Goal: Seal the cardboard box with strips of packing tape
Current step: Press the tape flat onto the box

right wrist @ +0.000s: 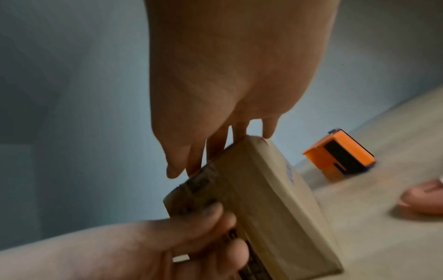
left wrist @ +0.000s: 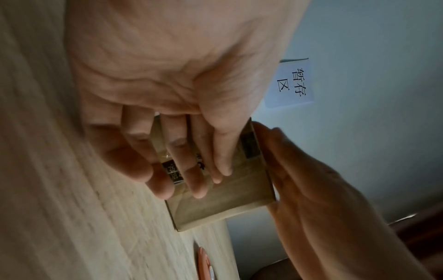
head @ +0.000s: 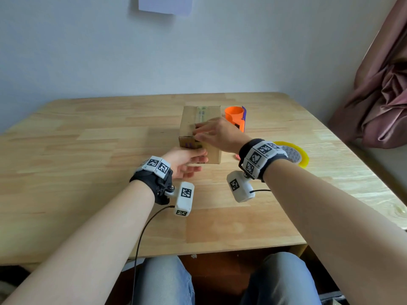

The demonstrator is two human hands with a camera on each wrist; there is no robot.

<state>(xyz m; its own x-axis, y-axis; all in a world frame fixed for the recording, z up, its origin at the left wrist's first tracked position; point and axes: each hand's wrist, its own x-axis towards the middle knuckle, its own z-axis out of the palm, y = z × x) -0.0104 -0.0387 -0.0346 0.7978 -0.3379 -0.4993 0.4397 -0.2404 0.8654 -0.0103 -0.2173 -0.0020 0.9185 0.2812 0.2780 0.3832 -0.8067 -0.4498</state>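
A pink curtain (head: 383, 102) hangs far right of the grip — a white paper sign (head: 165, 4) is on the wall beyond, above the wooden surface (head: 88, 150).

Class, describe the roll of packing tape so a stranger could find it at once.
Start at the wooden table. Right of the cardboard box, behind the right hand's wristband, lies the tape roll. It lies flat, a yellow ring, unlike the upright orange container farther back.

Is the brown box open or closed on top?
Closed: the cardboard box has flat top flaps with a tape strip along the seam.
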